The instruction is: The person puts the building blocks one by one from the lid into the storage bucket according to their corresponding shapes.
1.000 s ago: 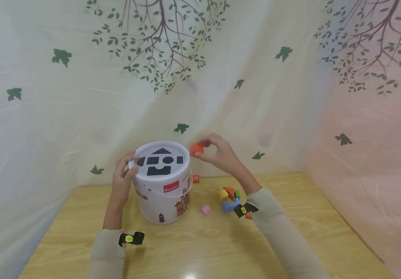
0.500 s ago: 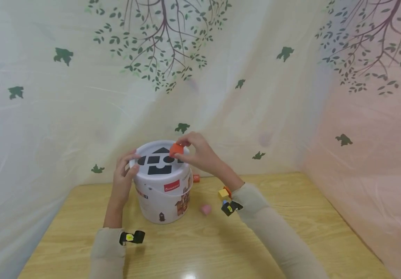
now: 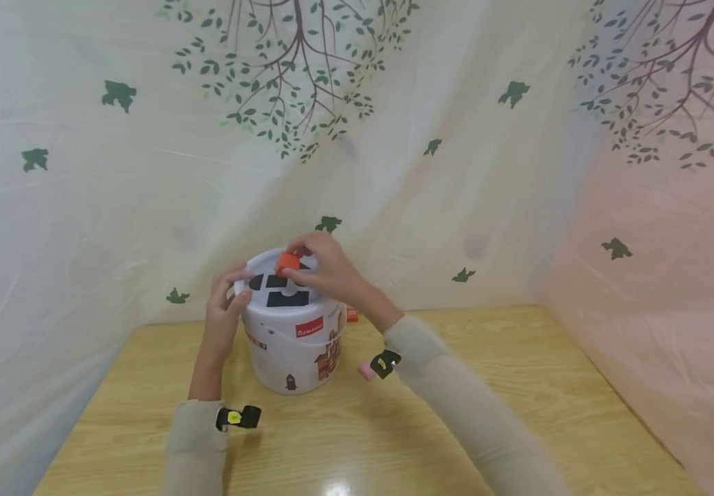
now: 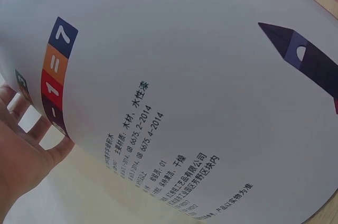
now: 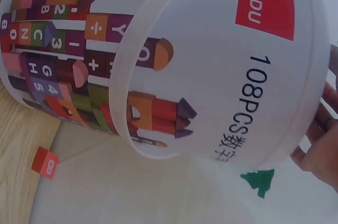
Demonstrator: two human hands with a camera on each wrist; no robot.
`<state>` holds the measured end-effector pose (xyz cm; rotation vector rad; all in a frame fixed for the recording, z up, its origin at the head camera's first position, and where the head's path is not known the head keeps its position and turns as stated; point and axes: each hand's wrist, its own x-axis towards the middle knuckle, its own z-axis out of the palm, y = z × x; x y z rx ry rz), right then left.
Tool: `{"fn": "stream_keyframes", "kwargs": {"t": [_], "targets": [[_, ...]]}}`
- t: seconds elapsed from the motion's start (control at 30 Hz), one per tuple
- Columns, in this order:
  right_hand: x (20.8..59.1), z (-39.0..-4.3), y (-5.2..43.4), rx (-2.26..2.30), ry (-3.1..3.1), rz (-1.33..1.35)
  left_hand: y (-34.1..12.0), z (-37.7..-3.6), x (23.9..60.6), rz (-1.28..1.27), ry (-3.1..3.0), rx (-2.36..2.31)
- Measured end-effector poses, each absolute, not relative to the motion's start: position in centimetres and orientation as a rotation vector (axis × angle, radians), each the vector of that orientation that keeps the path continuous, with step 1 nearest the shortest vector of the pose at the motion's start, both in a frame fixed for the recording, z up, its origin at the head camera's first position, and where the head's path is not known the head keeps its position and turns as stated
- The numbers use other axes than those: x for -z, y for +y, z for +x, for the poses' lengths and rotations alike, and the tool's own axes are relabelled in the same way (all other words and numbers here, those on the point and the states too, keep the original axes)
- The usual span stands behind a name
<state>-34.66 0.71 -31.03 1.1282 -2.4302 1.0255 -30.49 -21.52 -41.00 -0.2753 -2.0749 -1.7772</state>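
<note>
Head view, with the clock face centred on the lid [image 3: 289,311] of the white bucket [image 3: 285,355] and twelve at the far side. The right hand [image 3: 329,270] pinches an orange block [image 3: 287,264] between thumb and fingertips, the gap closed down to the block's width. A second ago the block was beyond the rim at two o'clock; it is now over the lid, near twelve, in front of the triangular hole. Whether it touches the lid cannot be told. The left hand [image 3: 225,303] is as before at nine o'clock, its fingers spread, gently bent and resting on the rim. A pink block [image 3: 366,370] lies on the table [image 3: 332,448] at about five; a red block [image 3: 352,315] lies at four. The pile of coloured blocks seen earlier is now hidden behind the right sleeve [image 3: 450,386].

Left wrist view. The bucket's printed wall fills the frame; the left hand, at eight o'clock, has its fingers spread against the edge.

Right wrist view. The right hand is cut off at three to four o'clock, its grip hidden. The handle [image 5: 120,76] crosses the bucket; the red block lies at eight.
</note>
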Motion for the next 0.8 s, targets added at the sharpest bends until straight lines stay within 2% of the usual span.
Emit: {"fn": "stream_keyframes", "kwargs": {"t": [0.27, 0.8], "targets": [[31.7, -35.3, -0.7, -1.069, -2.466, 1.155, -21.6, -30.5, 41.0, -0.287, -2.076, 1.773], [32.4, -35.1, -0.6, -0.894, -2.491, 1.144, -21.5, -30.5, 40.9, -0.274, -2.094, 1.769]]}}
